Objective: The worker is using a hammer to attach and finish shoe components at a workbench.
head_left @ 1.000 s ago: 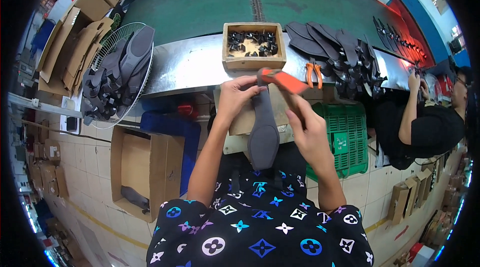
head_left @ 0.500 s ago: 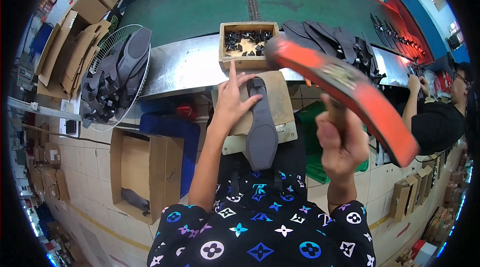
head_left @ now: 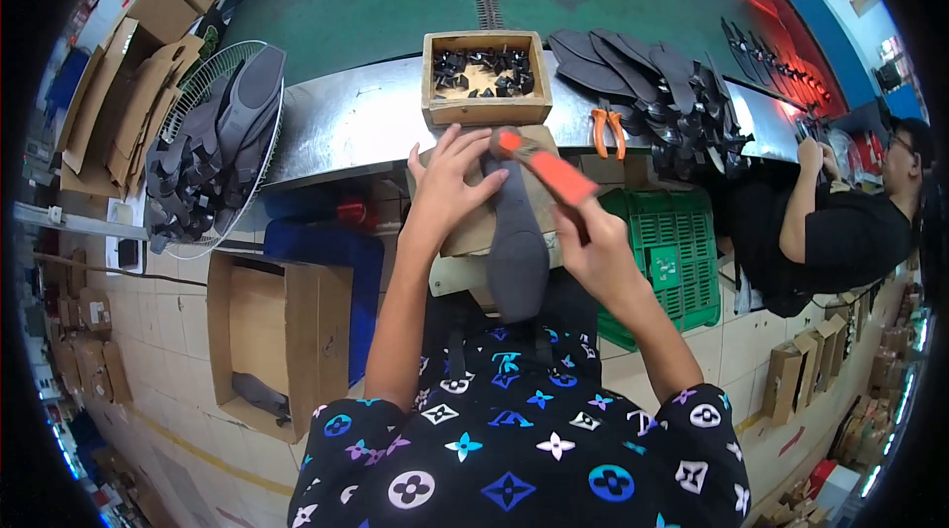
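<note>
A dark grey shoe sole (head_left: 518,266) lies lengthwise on a worn tan board (head_left: 465,231) over my lap, its wide end toward me. My left hand (head_left: 450,194) lies over the sole's narrow far end, fingers spread, the thumb resting on it. Closed around the handle of a hammer with a long orange head (head_left: 560,176), my right hand (head_left: 598,251) is at the board's right side. The hammer's dark end is at the sole's far end, close to my left fingertips. What lies under that end is hidden.
Beyond the board, a wooden box (head_left: 484,116) holds small black parts. Orange-handled pliers (head_left: 607,132) and piled grey soles (head_left: 593,68) lie on the metal bench. A wire basket (head_left: 272,147) of soles stands left, a green crate (head_left: 672,261) right. A co-worker (head_left: 860,221) sits at far right.
My right hand has brought the hammer down and leftward from its raised position to the sole's far end. My left hand stays over the sole, its index finger now bent toward the hammer.
</note>
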